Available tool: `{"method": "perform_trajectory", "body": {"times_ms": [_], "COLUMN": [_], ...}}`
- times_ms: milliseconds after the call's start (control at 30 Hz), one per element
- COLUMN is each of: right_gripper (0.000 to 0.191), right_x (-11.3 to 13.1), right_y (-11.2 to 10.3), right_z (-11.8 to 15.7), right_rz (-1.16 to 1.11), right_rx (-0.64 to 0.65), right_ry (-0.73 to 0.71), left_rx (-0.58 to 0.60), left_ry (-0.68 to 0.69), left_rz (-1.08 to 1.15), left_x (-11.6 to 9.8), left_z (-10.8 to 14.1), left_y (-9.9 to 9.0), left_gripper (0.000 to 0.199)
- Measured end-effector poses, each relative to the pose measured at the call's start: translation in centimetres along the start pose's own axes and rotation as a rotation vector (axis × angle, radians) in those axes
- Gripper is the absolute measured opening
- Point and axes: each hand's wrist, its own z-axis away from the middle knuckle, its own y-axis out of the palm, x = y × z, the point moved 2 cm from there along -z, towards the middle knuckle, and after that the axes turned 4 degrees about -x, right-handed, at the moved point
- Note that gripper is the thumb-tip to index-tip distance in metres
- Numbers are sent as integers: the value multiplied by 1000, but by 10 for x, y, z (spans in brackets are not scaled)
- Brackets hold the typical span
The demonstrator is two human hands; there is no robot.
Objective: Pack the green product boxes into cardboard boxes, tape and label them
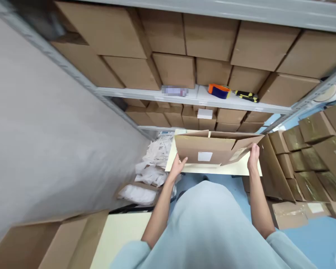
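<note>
A brown cardboard box (193, 147), partly unfolded with its flaps loose, is held above a pale yellow tabletop (190, 169). It carries a white label on the side facing me. My left hand (178, 166) grips its lower left edge, thumb on the near face. At the right end, my right hand (253, 158) is closed on the edge of a side panel that angles away from the front. The fingers behind the cardboard are hidden.
Metal shelves (190, 99) full of cartons stand ahead, with a tape roll (218, 91) and a yellow-black utility knife (245, 96) on one ledge. Stacked cartons (308, 160) rise at right. White packing material (158, 153) lies at left beside the wall (58, 149).
</note>
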Motion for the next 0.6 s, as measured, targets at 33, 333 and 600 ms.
{"method": "perform_trajectory", "body": {"times_ms": [33, 333, 600], "right_gripper": [88, 104, 114], "right_x": [-2, -1, 41], "right_y": [-8, -14, -57], "right_z": [-7, -7, 34], "right_rz": [9, 125, 339], "right_rx": [-37, 204, 291], "right_ry": [8, 107, 197], "left_rx": [40, 330, 18], "left_ry": [-7, -5, -31], "left_rz": [2, 10, 49], "left_x": [-4, -44, -124], "left_z": [-20, -50, -37], "left_y": [19, 100, 66], "left_gripper": [66, 53, 53]}}
